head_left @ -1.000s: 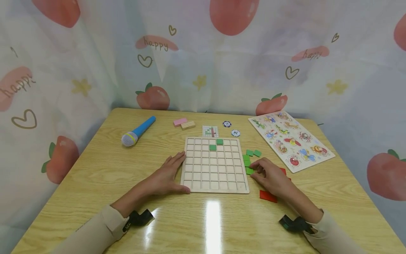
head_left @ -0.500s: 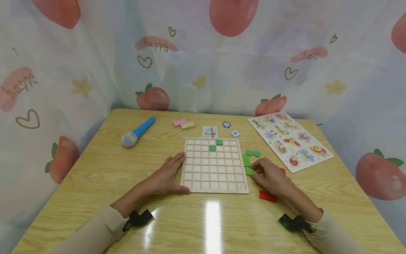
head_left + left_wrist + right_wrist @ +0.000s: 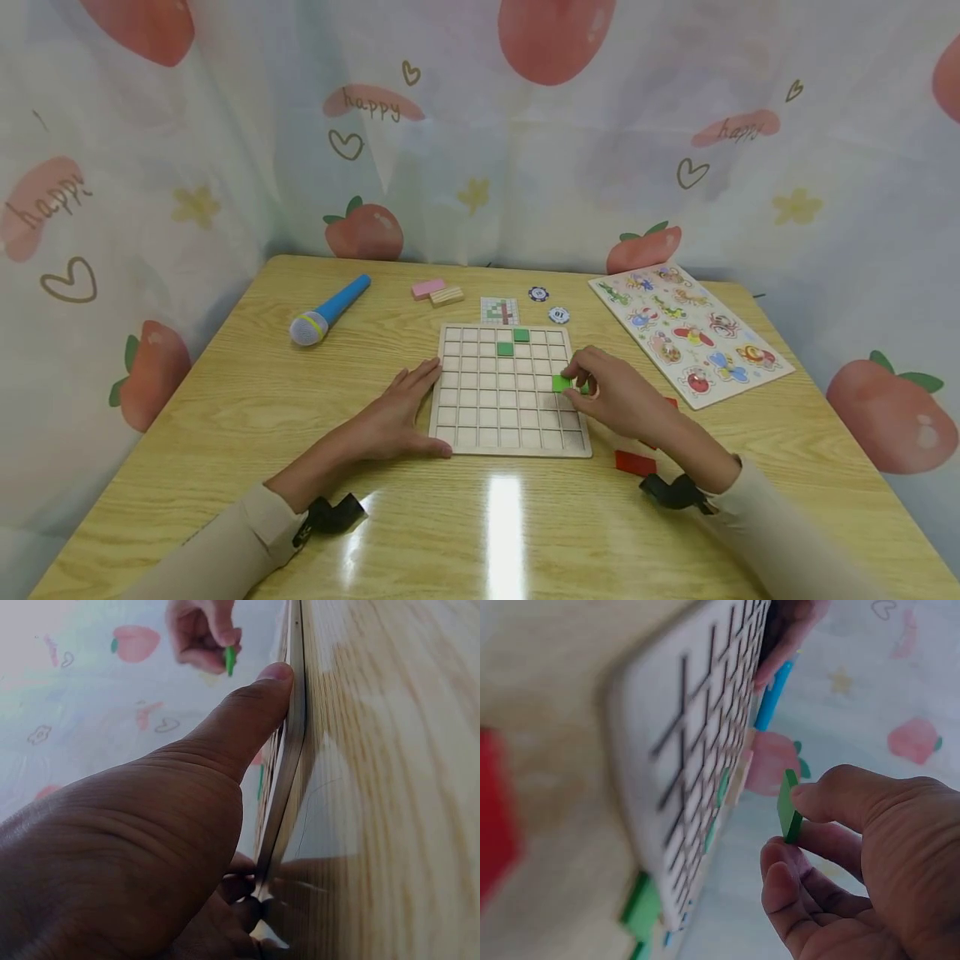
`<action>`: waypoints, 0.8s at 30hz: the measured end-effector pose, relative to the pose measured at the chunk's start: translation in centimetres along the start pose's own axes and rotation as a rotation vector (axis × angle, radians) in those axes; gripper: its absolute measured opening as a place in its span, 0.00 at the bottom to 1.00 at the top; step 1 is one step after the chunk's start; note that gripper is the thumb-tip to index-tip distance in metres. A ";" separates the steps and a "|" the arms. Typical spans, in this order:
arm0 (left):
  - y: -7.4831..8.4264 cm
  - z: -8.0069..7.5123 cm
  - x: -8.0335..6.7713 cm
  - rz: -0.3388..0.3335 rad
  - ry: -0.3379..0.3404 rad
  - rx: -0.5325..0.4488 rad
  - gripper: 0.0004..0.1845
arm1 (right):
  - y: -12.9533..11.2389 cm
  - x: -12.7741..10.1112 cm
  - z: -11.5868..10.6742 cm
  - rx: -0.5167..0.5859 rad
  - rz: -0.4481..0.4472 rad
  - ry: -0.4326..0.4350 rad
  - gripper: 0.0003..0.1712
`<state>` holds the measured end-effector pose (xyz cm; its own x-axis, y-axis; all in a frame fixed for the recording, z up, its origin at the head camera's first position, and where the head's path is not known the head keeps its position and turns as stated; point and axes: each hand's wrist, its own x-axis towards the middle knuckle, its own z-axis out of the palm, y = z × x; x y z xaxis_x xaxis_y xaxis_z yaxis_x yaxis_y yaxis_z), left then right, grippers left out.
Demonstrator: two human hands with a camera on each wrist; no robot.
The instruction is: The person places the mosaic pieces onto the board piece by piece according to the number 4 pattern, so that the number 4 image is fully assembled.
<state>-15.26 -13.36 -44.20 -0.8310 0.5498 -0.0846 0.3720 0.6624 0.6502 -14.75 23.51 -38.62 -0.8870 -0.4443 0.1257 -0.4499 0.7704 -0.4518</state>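
Note:
A pale wooden grid board (image 3: 487,421) lies in the middle of the table, with two green tiles (image 3: 506,349) set in cells near its far edge. My left hand (image 3: 393,417) rests along the board's left side, fingers extended, thumb (image 3: 276,673) at the near corner. Between thumb and fingers, my right hand (image 3: 622,396) pinches a green square tile (image 3: 788,806), held up over the board's right part. Other green tiles (image 3: 641,907) lie beside the board's right edge, mostly hidden by this hand in the head view. Red tiles (image 3: 635,462) lie under and near the right forearm.
Behind the board lie a small pattern card (image 3: 499,311), two poker chips (image 3: 558,315), a pink block (image 3: 428,288) and a wooden block (image 3: 447,297). A blue toy microphone (image 3: 330,310) is at the back left. An insect puzzle board (image 3: 690,333) lies back right.
My right hand has picked up a green tile from the group beside the board and moved it left, over the board's right columns. The left hand has stayed in place.

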 end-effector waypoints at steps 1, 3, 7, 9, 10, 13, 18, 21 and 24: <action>0.0 0.0 0.0 0.001 0.001 -0.002 0.71 | -0.4 0.8 0.0 -0.011 -0.017 -0.013 0.08; 0.0 0.0 -0.1 0.001 0.001 -0.003 0.71 | -1.1 2.3 0.0 -0.028 -0.043 -0.047 0.08; -0.1 0.1 -0.1 -0.002 -0.004 -0.001 0.71 | -2.4 5.3 0.7 -0.031 -0.084 -0.132 0.08; -0.1 0.1 -0.1 -0.007 -0.007 -0.004 0.71 | -2.9 6.6 1.2 -0.036 -0.122 -0.168 0.07; -0.1 0.1 -0.1 -0.012 -0.008 -0.006 0.72 | -3.2 7.2 1.5 -0.035 -0.138 -0.181 0.07; 0.0 0.1 -0.1 -0.021 -0.010 -0.010 0.72 | -3.6 8.8 2.3 -0.034 -0.175 -0.209 0.05; 0.1 0.0 0.1 -0.021 -0.006 0.000 0.72 | -3.6 10.4 3.6 -0.046 -0.179 -0.230 0.03; 0.2 -0.1 0.1 -0.021 -0.005 -0.001 0.71 | -3.5 11.0 4.0 -0.060 -0.184 -0.230 0.02; 0.2 -0.1 0.1 -0.024 -0.007 -0.004 0.71 | -3.4 11.3 4.3 -0.062 -0.192 -0.233 0.02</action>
<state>-15.29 -13.20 -44.00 -0.8368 0.5373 -0.1053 0.3504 0.6733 0.6511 -22.83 13.92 -39.48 -0.7405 -0.6720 -0.0060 -0.6190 0.6855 -0.3834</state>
